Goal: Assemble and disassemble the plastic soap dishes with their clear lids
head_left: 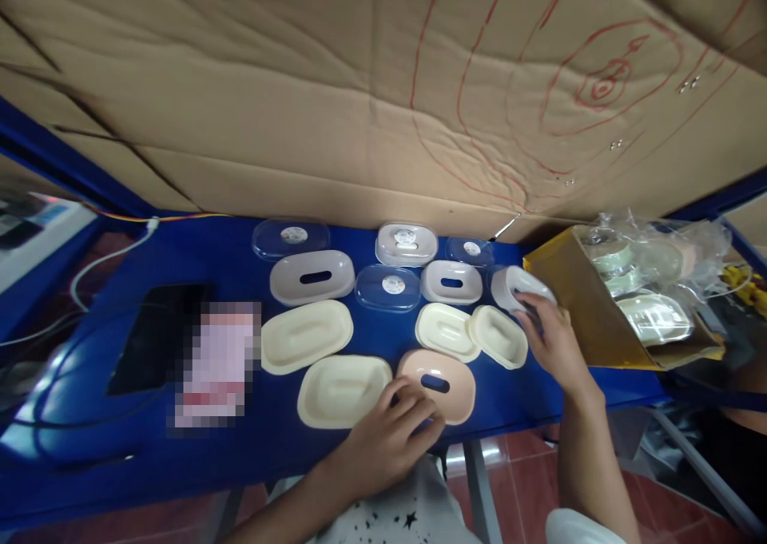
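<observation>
My right hand (548, 332) pinches the near rim of a pale grey soap dish (520, 282) at the right of the table. A cream soap dish (503, 338) lies just left of that hand, overlapping another cream base (444, 332). My left hand (399, 428) is at the front edge, fingers loosely bent and apart, over the near side of a peach soap dish (459, 386) with an oval slot. Its fingertips are close to a large cream base (341, 391); whether they touch it is hidden.
Clear lids (388, 298) with round stickers, slotted grey dishes (311, 276) and a cream base (307, 336) fill the table's middle. An open cardboard box (575, 304) of bagged dishes stands right. A black tablet (156, 336) and cables lie left. Cardboard (300, 113) walls the back.
</observation>
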{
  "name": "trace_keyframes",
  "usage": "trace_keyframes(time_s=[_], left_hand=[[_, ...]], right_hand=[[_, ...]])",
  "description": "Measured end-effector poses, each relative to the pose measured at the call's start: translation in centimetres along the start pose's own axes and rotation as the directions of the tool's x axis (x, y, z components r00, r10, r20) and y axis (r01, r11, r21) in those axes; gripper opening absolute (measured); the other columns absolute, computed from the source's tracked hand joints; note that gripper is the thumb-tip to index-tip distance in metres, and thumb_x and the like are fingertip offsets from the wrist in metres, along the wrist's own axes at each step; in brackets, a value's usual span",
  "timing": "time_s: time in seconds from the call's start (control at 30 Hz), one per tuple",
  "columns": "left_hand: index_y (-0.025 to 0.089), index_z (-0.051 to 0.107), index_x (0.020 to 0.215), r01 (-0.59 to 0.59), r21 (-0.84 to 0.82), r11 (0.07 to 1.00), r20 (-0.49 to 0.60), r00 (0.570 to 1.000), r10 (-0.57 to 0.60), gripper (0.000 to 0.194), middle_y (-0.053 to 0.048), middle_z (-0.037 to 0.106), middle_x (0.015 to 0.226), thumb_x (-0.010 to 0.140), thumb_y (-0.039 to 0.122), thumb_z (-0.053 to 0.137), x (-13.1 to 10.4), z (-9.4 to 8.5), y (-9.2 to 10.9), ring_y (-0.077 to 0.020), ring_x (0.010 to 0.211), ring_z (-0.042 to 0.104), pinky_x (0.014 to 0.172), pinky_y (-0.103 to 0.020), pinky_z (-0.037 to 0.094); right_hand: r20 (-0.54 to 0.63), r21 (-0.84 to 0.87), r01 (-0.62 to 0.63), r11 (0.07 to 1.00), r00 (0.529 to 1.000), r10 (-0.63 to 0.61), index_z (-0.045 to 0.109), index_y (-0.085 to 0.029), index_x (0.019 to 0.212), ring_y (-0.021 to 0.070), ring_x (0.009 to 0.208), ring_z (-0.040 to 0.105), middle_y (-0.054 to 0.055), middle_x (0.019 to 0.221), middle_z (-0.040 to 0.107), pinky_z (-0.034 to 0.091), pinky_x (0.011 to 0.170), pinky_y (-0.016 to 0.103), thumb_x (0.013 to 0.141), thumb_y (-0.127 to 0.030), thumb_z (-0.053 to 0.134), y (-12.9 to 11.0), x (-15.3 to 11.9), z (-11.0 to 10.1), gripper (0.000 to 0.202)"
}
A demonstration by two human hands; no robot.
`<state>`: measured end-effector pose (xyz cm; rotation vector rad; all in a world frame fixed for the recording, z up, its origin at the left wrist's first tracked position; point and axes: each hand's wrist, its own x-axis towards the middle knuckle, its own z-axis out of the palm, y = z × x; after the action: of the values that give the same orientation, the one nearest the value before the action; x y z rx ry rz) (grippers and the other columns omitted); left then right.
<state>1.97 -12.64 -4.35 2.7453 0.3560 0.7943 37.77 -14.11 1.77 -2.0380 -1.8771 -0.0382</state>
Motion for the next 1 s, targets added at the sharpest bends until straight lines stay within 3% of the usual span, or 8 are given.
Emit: trace_keyframes(time_s=[0.2, 0.37, 0.47, 0.53, 0.6, 0.73, 0.87, 1.0], left_hand=[[0.017, 0.07, 0.126, 0.012, 0.019, 1.0, -0.083, 0.997, -0.011, 0.03, -0.009, 0.073, 0.121, 0.102, 0.005, 0.056, -1.2, -2.6, 0.4, -0.0212, 0.116, 0.064, 0.124, -0.048, 0.033], [0.025, 0.067, 0.139, 0.357, 0.107, 0.928, -0.074, 0.934, -0.351, 0.035, -0.011, 0.07, 0.139, 0.104, 0.018, 0.063, -5.3, -6.1, -0.9, -0.0292, 0.135, 0.06, 0.127, -0.058, 0.028], [0.024, 0.066, 0.139, 0.459, 0.167, 0.873, -0.069, 0.888, -0.454, 0.033, -0.014, 0.067, 0.146, 0.106, 0.027, 0.065, -7.2, -7.0, -1.9, -0.0331, 0.139, 0.06, 0.122, -0.058, 0.035], [0.022, 0.065, 0.138, 0.463, 0.18, 0.868, -0.052, 0.886, -0.461, 0.032, -0.014, 0.07, 0.141, 0.106, 0.029, 0.065, -7.5, -6.9, -2.2, -0.0314, 0.133, 0.064, 0.116, -0.052, 0.041], [0.021, 0.064, 0.137, 0.467, 0.191, 0.864, -0.041, 0.883, -0.468, 0.032, -0.013, 0.073, 0.135, 0.107, 0.03, 0.066, -7.2, -6.5, -2.2, -0.0295, 0.125, 0.068, 0.111, -0.048, 0.044], [0.021, 0.066, 0.135, 0.457, 0.178, 0.871, -0.021, 0.887, -0.461, 0.031, -0.012, 0.074, 0.134, 0.106, 0.033, 0.067, -5.7, -5.4, -1.7, -0.0286, 0.121, 0.069, 0.107, -0.045, 0.044], [0.022, 0.064, 0.137, 0.434, 0.164, 0.886, 0.009, 0.897, -0.441, 0.029, -0.012, 0.07, 0.141, 0.109, 0.03, 0.06, -4.9, -5.8, -2.0, -0.0277, 0.119, 0.068, 0.097, -0.042, 0.048], [0.024, 0.061, 0.144, 0.573, 0.261, 0.777, -0.121, 0.818, -0.563, 0.036, -0.014, 0.066, 0.146, 0.108, 0.024, 0.058, -5.1, -7.9, -4.2, -0.032, 0.125, 0.066, 0.099, -0.046, 0.051]], right_hand=[[0.01, -0.142, 0.024, 0.99, 1.0, -0.023, 0.067, -0.031, 0.142, 0.0366, 0.13, 0.066, 0.012, 0.139, 0.074, 0.045, 0.113, 0.061, 0.111, -0.037, 0.037, 0.9, 4.5, 1.8, 0.043], [-0.085, -0.073, 0.089, 0.993, 0.992, -0.095, 0.065, -0.029, 0.144, 0.0363, 0.13, 0.067, 0.013, 0.138, 0.074, 0.048, 0.111, 0.06, 0.111, -0.032, 0.044, -3.7, 1.6, 1.7, 0.039], [0.163, 0.181, 0.307, 0.934, 0.928, -0.336, 0.059, -0.034, 0.15, 0.033, 0.13, 0.069, 0.01, 0.137, 0.074, 0.051, 0.111, 0.057, 0.11, -0.031, 0.053, -8.8, -1.8, 1.4, 0.042], [0.32, 0.287, 0.36, 0.888, 0.837, -0.443, 0.054, -0.036, 0.156, 0.0341, 0.141, 0.062, 0.009, 0.151, 0.067, 0.05, 0.115, 0.06, 0.106, -0.039, 0.063, -11.7, -3.6, 1.6, 0.051], [0.401, 0.31, 0.358, 0.881, 0.791, -0.463, 0.05, -0.037, 0.159, 0.0357, 0.152, 0.052, 0.008, 0.164, 0.056, 0.047, 0.12, 0.064, 0.103, -0.04, 0.068, -13.2, -4.9, 2.1, 0.059], [0.432, 0.248, 0.306, 0.919, 0.814, -0.388, 0.051, -0.041, 0.158, 0.0352, 0.156, 0.048, 0.006, 0.169, 0.049, 0.042, 0.122, 0.071, 0.104, -0.02, 0.058, -12.0, -6.8, 2.4, 0.059], [0.443, 0.25, 0.289, 0.924, 0.814, -0.375, 0.048, -0.044, 0.16, 0.0384, 0.152, 0.053, 0.005, 0.168, 0.051, 0.046, 0.117, 0.075, 0.105, -0.026, 0.057, -9.0, -7.6, 0.9, 0.059], [0.319, 0.205, 0.197, 0.959, 0.912, -0.256, 0.046, -0.049, 0.161, 0.0402, 0.15, 0.054, 0.003, 0.162, 0.057, 0.047, 0.115, 0.075, 0.109, -0.034, 0.054, -8.2, -6.3, -0.6, 0.055]])
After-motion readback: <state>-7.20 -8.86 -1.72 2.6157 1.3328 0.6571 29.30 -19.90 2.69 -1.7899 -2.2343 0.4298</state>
